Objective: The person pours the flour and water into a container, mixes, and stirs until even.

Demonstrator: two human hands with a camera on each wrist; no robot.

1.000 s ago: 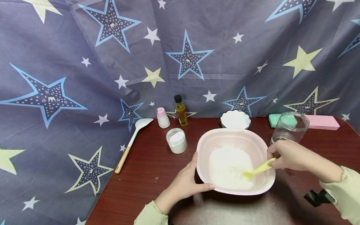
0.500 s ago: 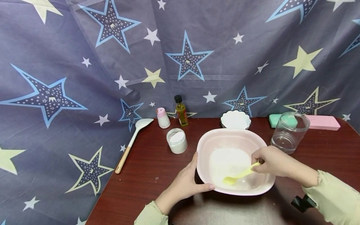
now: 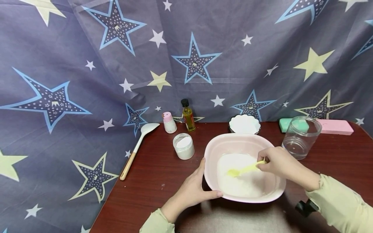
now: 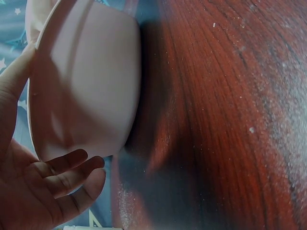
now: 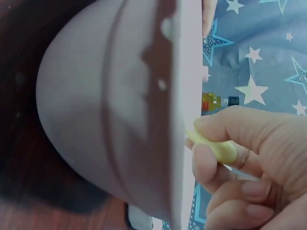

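A pale pink bowl with a white, milky mixture inside stands on the table. My left hand holds its near left corner, thumb on the front rim and fingers along the outer side; in the left wrist view that hand spans the bowl's wall. My right hand is over the bowl's right side and pinches the handle of a yellow spoon, whose head lies in the mixture. In the right wrist view, thumb and fingers close round the spoon's handle end.
A clear glass jar stands right of the bowl, before green and pink blocks. Behind are a scalloped white dish, an oil bottle and a pink-capped shaker. Left are a jar of white powder and a ladle.
My right hand has moved left from the bowl's right rim to over the bowl, sweeping the spoon's head leftward through the mixture, then slightly back away from me. The left hand stays put.
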